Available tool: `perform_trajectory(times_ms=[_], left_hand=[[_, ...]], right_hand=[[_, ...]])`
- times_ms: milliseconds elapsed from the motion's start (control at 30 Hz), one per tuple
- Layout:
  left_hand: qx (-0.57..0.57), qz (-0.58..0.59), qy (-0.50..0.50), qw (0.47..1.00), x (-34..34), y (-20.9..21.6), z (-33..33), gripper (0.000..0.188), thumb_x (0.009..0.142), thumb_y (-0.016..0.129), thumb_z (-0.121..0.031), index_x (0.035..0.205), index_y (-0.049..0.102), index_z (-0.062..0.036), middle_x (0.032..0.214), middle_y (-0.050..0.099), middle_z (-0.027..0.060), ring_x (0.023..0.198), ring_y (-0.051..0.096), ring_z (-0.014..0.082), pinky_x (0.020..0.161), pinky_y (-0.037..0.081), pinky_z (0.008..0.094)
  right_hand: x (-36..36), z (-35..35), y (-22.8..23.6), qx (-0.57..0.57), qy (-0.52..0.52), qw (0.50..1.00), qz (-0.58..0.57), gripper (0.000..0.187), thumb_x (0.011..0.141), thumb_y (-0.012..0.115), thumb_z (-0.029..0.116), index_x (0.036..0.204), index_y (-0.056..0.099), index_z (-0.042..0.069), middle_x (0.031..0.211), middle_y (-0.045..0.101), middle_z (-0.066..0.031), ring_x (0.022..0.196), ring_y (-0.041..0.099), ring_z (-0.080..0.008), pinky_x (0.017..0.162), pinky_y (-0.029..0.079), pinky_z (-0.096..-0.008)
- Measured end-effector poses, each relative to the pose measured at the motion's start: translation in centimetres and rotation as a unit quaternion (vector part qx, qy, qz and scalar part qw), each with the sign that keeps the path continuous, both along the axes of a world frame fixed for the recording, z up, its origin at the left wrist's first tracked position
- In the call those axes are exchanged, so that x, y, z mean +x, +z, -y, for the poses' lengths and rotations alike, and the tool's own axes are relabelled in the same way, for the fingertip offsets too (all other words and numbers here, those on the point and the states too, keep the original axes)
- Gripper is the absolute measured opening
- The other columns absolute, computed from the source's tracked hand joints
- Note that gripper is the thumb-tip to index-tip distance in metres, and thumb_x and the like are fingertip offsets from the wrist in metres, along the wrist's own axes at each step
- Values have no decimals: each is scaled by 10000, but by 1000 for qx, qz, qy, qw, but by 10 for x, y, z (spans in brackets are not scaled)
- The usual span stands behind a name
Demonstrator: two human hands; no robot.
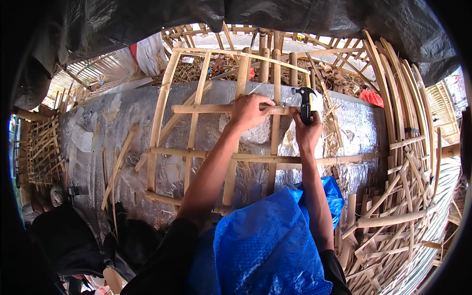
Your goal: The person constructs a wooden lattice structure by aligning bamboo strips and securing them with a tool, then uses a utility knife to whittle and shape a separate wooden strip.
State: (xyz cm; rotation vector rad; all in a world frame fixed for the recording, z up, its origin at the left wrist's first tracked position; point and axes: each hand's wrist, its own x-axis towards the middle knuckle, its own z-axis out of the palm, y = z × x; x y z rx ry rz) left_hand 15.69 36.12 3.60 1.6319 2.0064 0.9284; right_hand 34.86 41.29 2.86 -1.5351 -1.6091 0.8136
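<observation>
A bamboo lattice frame [223, 156] of split slats lies before me on a silvery sheet-covered surface. My left hand [250, 112] rests over its upper crosspiece [201, 108], thumb and fingers pinched together beside an upright slat [276, 78]. Whatever is between those fingertips is too small to make out. To the right, my right hand [308, 129] is closed around a claw hammer [306, 105] with a black and yellow handle. The hammer is held upright by the crosspiece's right end, its dark head above my fingers.
Blue woven sheeting [268, 246] covers my lap. Split bamboo pieces [388, 221] are heaped at the right, with long strips [393, 93] standing behind. A loose bamboo stick [120, 164] lies at the left of the silvery surface [93, 118]. Black plastic sheeting [162, 14] hangs overhead.
</observation>
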Motion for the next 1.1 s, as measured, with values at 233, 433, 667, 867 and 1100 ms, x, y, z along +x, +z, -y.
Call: perform_trajectory(times_ms=[233,433,667,867,1100], left_hand=[[35,-7,6,999,3,-8,4,406,786,785,-390,1144,698,-220,919,741,-32,829,704,217,797,530,347],[66,-34,29,997,12,-6,2,477,747,770,-523,1121,703,-235,1010,729,-56,865,692,183,801,536,374],[192,-71,48,978,19,-22,-2,390,737,737,-581,980,756,-277,918,716,-91,968,629,141,929,355,474],[249,-82,86,961,27,-18,1,150,753,772,-384,790,766,-239,856,706,-102,833,577,147,879,280,436],[170,-85,104,976,25,-19,1,139,810,731,-359,805,772,-226,895,721,-73,918,597,150,880,314,412]], right_hand=[[11,15,13,-62,0,989,-137,349,826,807,282,847,603,0,627,609,-22,520,490,-69,463,379,-250],[4,25,6,-36,42,993,-107,376,814,818,311,856,609,1,613,596,-18,545,449,-63,479,362,-258],[8,19,-10,-65,58,996,9,464,784,820,412,837,618,-2,611,625,-57,546,514,-91,498,414,-285],[9,20,-12,-69,71,995,5,436,789,821,395,823,618,10,570,593,-29,496,507,-76,459,395,-270],[6,40,30,-99,124,982,-105,329,964,619,285,1051,613,-32,736,638,-77,556,557,-84,500,467,-244]])
